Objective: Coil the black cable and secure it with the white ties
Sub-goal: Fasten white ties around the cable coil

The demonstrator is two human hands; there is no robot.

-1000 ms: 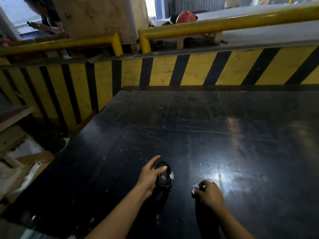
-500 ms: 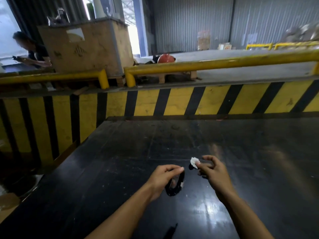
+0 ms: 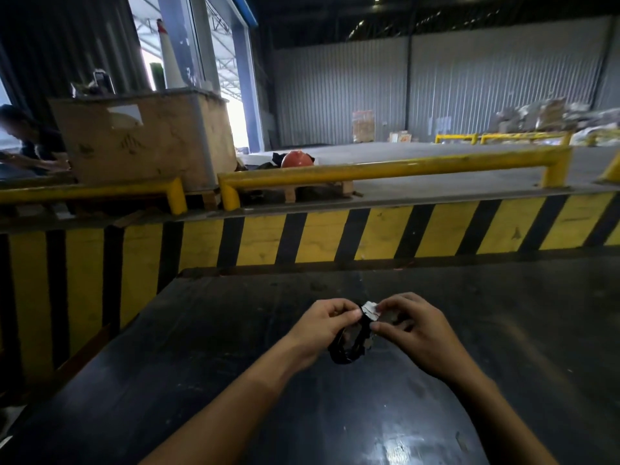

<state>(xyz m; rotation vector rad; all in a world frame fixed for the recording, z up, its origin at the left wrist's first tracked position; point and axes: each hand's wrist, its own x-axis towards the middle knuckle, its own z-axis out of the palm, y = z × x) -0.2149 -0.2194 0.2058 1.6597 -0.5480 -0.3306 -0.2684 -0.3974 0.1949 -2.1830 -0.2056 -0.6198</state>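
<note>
A small coil of black cable hangs between my two hands above the black table. My left hand pinches the coil's upper left side with thumb and fingers. My right hand holds a white tie against the top of the coil, thumb and forefinger closed on it. A second small white piece shows at the coil's right edge, below my right thumb. The part of the coil under my fingers is hidden.
A yellow and black striped barrier stands behind the table, topped by yellow rails. A big cardboard box and an orange helmet sit beyond it. A person sits at far left.
Both hands lifted off the table and came together; the coil and the white tie, held apart before, now meet. The camera tilted upward, showing more of the hall.
</note>
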